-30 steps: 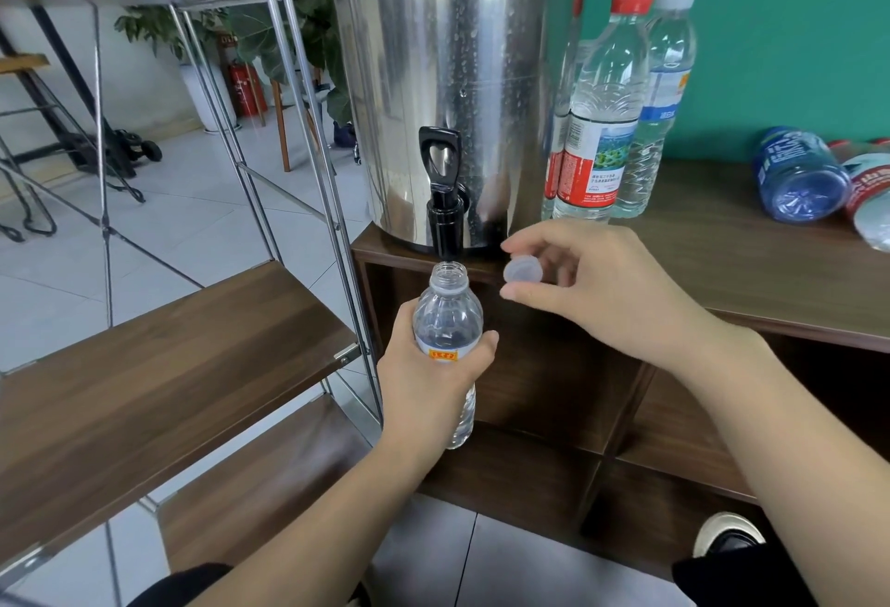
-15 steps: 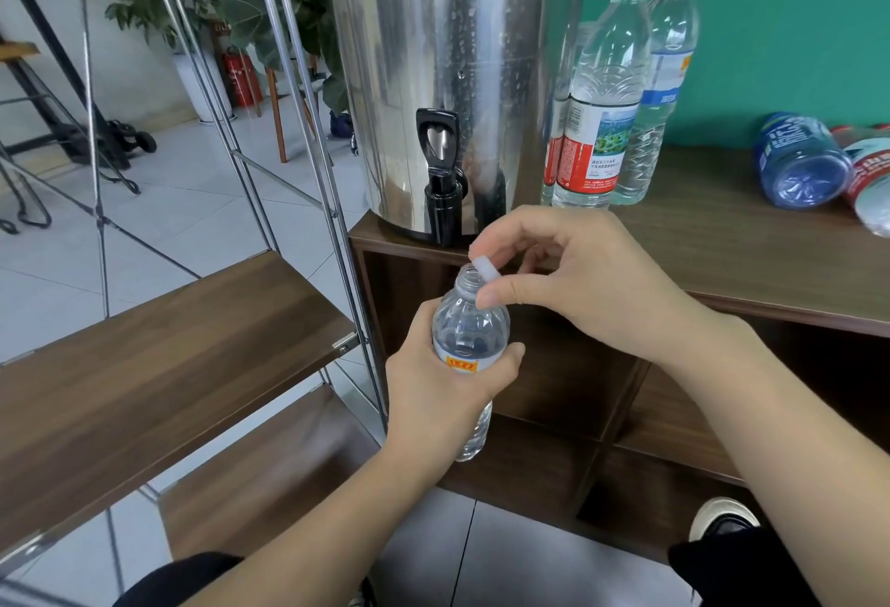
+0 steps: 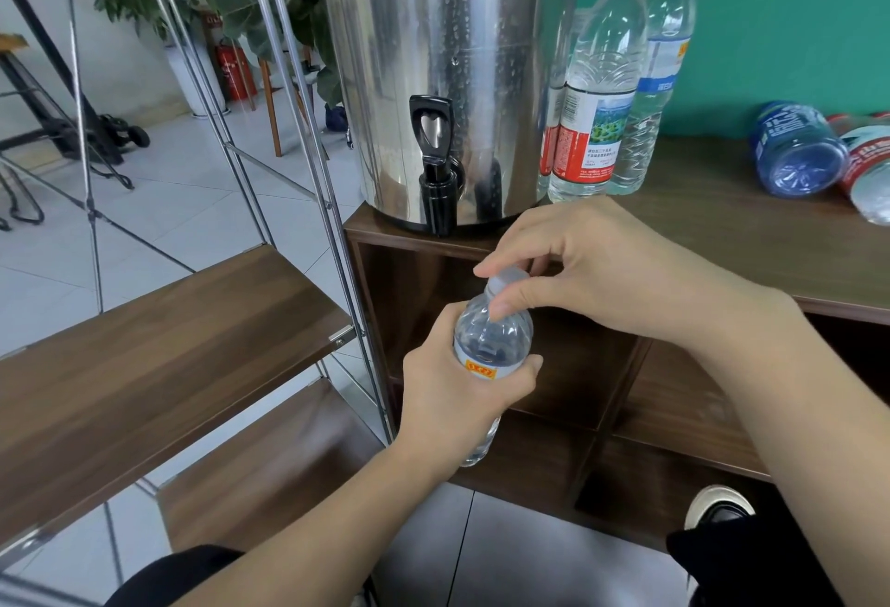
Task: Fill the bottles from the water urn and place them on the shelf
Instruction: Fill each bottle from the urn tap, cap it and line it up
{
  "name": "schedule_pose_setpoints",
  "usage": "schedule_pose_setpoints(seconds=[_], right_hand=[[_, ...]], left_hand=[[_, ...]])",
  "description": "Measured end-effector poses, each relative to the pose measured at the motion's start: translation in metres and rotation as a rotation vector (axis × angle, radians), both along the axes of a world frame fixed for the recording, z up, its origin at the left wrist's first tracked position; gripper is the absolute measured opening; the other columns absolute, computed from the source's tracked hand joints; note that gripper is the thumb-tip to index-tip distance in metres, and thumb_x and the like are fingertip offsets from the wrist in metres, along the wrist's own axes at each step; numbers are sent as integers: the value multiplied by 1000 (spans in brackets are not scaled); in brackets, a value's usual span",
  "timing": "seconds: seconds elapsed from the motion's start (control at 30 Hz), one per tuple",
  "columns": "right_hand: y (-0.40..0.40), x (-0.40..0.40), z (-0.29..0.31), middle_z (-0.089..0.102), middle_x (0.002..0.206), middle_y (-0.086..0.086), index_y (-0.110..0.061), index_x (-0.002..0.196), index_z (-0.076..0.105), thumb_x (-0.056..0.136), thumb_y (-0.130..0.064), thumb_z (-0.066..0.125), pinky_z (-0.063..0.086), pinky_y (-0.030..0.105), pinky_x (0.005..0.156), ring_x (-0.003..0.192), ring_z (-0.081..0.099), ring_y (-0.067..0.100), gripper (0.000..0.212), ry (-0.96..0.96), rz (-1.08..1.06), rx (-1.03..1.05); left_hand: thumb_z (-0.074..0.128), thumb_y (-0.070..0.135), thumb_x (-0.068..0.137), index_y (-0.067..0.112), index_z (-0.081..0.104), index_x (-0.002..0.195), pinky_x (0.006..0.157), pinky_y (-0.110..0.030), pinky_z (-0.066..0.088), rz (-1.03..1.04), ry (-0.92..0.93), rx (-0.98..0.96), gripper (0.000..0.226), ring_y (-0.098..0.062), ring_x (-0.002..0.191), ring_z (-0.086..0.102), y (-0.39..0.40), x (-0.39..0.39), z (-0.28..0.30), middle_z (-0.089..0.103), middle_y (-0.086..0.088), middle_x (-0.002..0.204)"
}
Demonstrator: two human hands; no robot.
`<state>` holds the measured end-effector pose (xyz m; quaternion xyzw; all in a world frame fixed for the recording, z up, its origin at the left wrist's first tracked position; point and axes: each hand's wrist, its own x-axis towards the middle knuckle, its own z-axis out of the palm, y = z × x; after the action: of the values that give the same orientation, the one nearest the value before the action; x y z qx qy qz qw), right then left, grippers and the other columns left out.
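- while the left hand (image 3: 462, 394) grips the small bottle (image 3: 491, 346) round its body, it sits upright below the urn (image 3: 448, 67) and its black tap (image 3: 436, 168).
- right hand (image 3: 592, 269) fingers (image 3: 510, 298) pinch the white cap (image 3: 505, 278) on the bottle neck.
- wooden shelf (image 3: 159, 341) waits just left.
- two tall bottles (image 3: 602, 91) stand on the bench (image 3: 713, 221) beside the urn; two more lie on their sides (image 3: 799, 148) at right.

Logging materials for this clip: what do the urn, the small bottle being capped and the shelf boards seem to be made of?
The tall silver water urn looks like polished metal, probably stainless steel: it mirrors the room.
The small clear bottle in the left hand looks like thin transparent plastic, with a ribbed shoulder.
The brown shelf board shows a matte wood grain, possibly laminate, on a chrome-look frame.
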<state>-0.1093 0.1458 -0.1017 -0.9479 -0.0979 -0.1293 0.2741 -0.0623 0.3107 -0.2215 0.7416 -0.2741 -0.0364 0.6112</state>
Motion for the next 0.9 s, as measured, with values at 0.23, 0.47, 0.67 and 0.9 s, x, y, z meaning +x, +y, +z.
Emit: schedule_pose_setpoints(seconds=[0.23, 0.47, 0.67, 0.9], right_hand=[[0, -1, -4, 65, 83, -13, -30, 93, 78, 73, -72, 65, 48, 21, 67, 77, 60, 1, 48, -41, -120, -150], [-16, -9, 0, 67, 107, -9, -25, 115, 75, 88, -30, 76, 50, 23, 80, 91, 63, 4, 27, 31, 29, -82], [-21, -13, 1, 65, 119, -16, -29, 122, 71, 93, -9, 71, 54, 28, 95, 108, 65, 8, 35, 155, 85, -2], [-11, -12, 0, 58, 76, -11, -25, 84, 65, 77, -71, 60, 43, 18, 62, 75, 55, 4, 47, 64, -86, -153]], left_hand=[[95, 30, 72, 37, 60, 113, 82, -15, 55, -11, 11, 6, 54, -1, 96, 70, -5, -1, 0, 71, 21, 102], [95, 30, 73, 33, 61, 113, 81, -14, 55, -61, 12, 31, 53, -1, 96, 70, -4, 4, 1, 71, 17, 99], [96, 30, 72, 33, 62, 116, 88, -25, 60, -112, 40, 49, 56, -6, 99, 71, -3, 6, -2, 72, 15, 103], [96, 34, 71, 32, 62, 119, 89, -26, 60, -129, 21, 58, 58, -6, 101, 71, -3, 4, 0, 73, 14, 105]])
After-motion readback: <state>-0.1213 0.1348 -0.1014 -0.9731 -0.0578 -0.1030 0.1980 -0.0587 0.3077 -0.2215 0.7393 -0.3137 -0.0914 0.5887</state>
